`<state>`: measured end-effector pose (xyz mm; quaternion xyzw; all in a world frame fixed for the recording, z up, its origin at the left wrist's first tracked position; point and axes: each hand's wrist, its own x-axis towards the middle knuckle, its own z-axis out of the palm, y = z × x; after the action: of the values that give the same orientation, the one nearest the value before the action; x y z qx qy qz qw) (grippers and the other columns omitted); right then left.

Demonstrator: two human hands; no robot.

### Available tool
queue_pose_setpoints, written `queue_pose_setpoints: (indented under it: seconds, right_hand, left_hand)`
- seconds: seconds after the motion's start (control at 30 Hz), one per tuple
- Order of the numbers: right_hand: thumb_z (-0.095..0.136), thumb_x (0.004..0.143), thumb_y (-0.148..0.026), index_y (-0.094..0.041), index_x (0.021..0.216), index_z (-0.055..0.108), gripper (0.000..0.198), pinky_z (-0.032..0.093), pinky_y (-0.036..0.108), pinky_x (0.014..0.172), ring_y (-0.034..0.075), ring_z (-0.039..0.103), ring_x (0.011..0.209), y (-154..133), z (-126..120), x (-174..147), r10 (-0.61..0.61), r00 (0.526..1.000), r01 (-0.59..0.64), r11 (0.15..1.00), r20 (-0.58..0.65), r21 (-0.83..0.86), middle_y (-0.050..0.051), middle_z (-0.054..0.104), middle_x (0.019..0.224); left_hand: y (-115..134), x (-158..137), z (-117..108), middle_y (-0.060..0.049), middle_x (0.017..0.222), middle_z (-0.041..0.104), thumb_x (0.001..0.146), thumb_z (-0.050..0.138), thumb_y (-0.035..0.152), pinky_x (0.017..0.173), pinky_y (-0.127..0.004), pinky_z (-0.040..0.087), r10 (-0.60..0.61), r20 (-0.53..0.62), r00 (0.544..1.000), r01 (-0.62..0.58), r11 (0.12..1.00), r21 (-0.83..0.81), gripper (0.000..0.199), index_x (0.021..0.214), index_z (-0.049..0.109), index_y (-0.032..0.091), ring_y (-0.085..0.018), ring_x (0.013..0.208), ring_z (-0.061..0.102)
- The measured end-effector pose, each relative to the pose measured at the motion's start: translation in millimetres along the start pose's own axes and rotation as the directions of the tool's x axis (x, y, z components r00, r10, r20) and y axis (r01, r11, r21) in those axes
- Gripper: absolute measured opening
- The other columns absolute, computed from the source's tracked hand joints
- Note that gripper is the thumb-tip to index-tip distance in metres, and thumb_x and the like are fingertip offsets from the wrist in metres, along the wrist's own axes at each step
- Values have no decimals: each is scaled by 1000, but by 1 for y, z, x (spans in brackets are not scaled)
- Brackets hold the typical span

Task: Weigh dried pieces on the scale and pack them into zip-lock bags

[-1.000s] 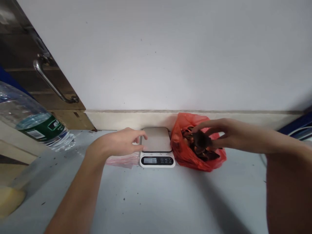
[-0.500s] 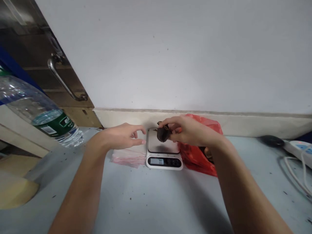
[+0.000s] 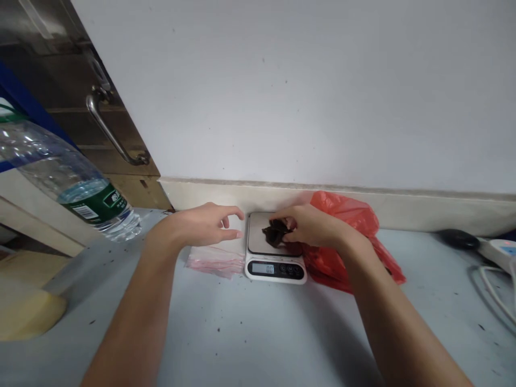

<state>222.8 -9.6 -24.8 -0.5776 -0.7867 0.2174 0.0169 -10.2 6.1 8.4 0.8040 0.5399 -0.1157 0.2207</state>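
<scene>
My right hand (image 3: 308,226) reaches over the digital kitchen scale (image 3: 276,271) from the right, fingers closed on some dark brown pieces with pointed tips (image 3: 275,235). The pieces are low over the scale's metal plate, and I cannot tell whether they touch it. On the display the reading looks like 0.0. My left hand (image 3: 209,226) hovers left of the scale, thumb and fingers apart, with nothing in it. Below it lies a stack of clear plastic bags with pink edges (image 3: 215,263). A red plastic bag (image 3: 342,215) sits right of the scale, partly behind my right forearm.
A large clear water bottle with a green label (image 3: 91,201) stands at the left. Behind the table rises a white wall (image 3: 282,107). At the far right are a black object (image 3: 459,238) and a white power strip (image 3: 502,251) with a cable.
My right hand has lowered the dark brown pieces closer to the scale plate. My left hand has kept its pose. The view has shifted slightly.
</scene>
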Motion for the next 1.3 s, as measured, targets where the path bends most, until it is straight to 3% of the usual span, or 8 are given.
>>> queue_pose_setpoints:
  seconds: [0.1, 0.27, 0.43, 0.6, 0.8, 0.97, 1.13, 1.3]
  right_hand:
    - [64, 79, -7, -25, 120, 75, 47, 45, 23, 61, 17, 67, 75, 2, -8, -9, 35, 999, -35, 999, -31, 2, 3, 76, 93]
    - [62, 87, -24, -29, 112, 76, 30, 47, 22, 64, 17, 70, 82, 8, -18, -23, 138, 973, -122, 988, -186, 96, 1, 78, 98]
    - [62, 72, -12, -30, 94, 80, 33, 40, 23, 53, 17, 68, 76, 18, -17, -26, 298, 954, -300, 952, -45, -63, -1, 76, 92]
    - [56, 61, 2, -30, 99, 80, 55, 46, 23, 62, 18, 71, 84, 31, -13, -21, 301, 954, -301, 954, 1, -1, -2, 77, 107]
    - [61, 73, -7, -27, 88, 80, 32, 51, 27, 74, 23, 71, 96, 29, -17, -25, 139, 982, -135, 990, -125, 41, 1, 77, 106]
    - [64, 86, -24, -26, 95, 76, 16, 50, 26, 69, 21, 70, 90, 18, -20, -27, 125, 964, -104, 990, -233, 98, 3, 78, 101]
    - [55, 94, -24, -23, 101, 71, 18, 47, 25, 64, 16, 66, 72, 3, -17, -28, -47, 956, 114, 968, -289, 223, 1, 76, 85]
    - [45, 102, -29, -28, 134, 62, 36, 45, 25, 62, 14, 59, 65, -22, -6, -26, -300, 935, 346, 888, -189, 304, -1, 70, 82]
  left_hand:
    - [-1, -3, -3, -7, 133, 68, 89, 49, 59, 90, -34, 49, -26, -14, 1000, 26, 1000, -15, 59, 143, 53, 34, -26, 109, 67]
    - [-5, -4, -6, -7, 131, 69, 85, 54, 52, 90, -32, 49, -40, 4, 999, 40, 999, 3, 49, 126, 67, 29, -27, 110, 67]
    - [-7, 0, -4, -7, 133, 68, 85, 56, 52, 91, -34, 49, -44, 14, 999, 44, 999, -3, 48, 125, 66, 29, -27, 111, 66]
    - [-6, 0, -3, -7, 130, 69, 84, 57, 49, 90, -35, 51, -42, 26, 999, 42, 999, 12, 46, 124, 66, 30, -27, 109, 67]
    - [-8, 6, 1, -7, 110, 75, 65, 68, 38, 68, -30, 51, -25, 73, 997, 19, 997, 78, 40, 103, 71, 26, -27, 92, 72]
    - [-12, 10, 3, -3, 90, 77, 62, 57, 23, 59, -29, 47, -20, 72, 997, 20, 1000, 12, 28, 87, 68, 25, -25, 77, 70]
    - [-15, -2, -7, -5, 93, 74, 74, 54, 32, 72, -33, 52, 90, -193, 977, -102, 993, -55, 19, 90, 61, 25, -25, 87, 70]
    - [-2, -9, -9, -1, 87, 69, 82, 57, 36, 78, -31, 56, 206, -517, 831, -304, 946, -110, 14, 82, 51, 23, -18, 81, 67]
